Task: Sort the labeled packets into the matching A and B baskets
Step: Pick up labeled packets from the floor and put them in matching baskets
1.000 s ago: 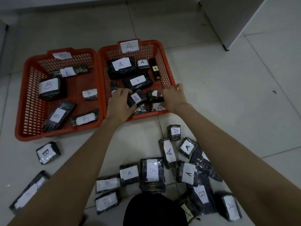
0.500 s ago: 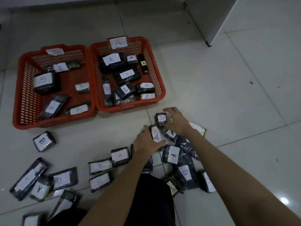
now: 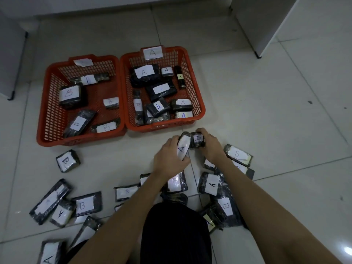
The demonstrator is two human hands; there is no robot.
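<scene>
You are looking down at a glossy floor of large pale square tiles (image 3: 266,115) with thin grey grout lines. A white cabinet (image 3: 262,21) stands far right on a small black foot (image 3: 258,56); another grey-white cabinet (image 3: 11,60) stands far left. A light glare (image 3: 347,251) shines near right.

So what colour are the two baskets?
Both baskets are red-orange plastic mesh, clearest in the head view.

Two orange mesh baskets (image 3: 122,128) — at twelve o'clock on pale grey floor tiles (image 3: 266,130) — hold black packets (image 3: 162,89) with white labels, letters in blue, black, red.
</scene>
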